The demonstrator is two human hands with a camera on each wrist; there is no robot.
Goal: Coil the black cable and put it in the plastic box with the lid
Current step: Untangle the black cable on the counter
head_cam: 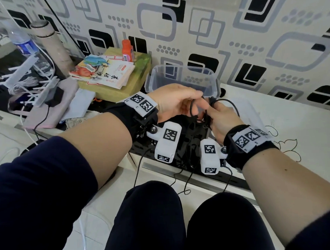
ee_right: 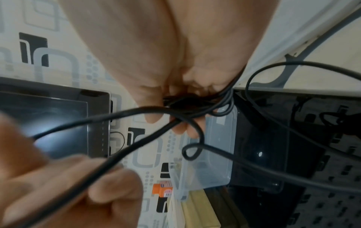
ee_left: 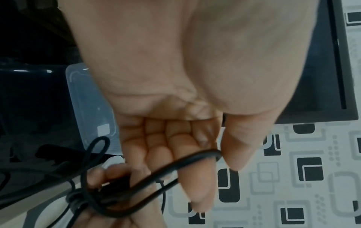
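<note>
Right hand [head_cam: 219, 121] pinches gathered loops of thin black cable [ee_right: 187, 106] as anchor — left hand [head_cam: 175, 102] pinches strand, feeding next turn.

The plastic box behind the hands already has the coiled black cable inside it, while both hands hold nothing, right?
Not right. In the head view the plastic box is empty; the black cable is outside it, held between the left hand and right hand.

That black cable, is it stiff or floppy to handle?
Probably floppy: the black cable droops in loose loops between the left hand and right hand. It likely springs uncoiled if released, since strands already splay out.
</note>
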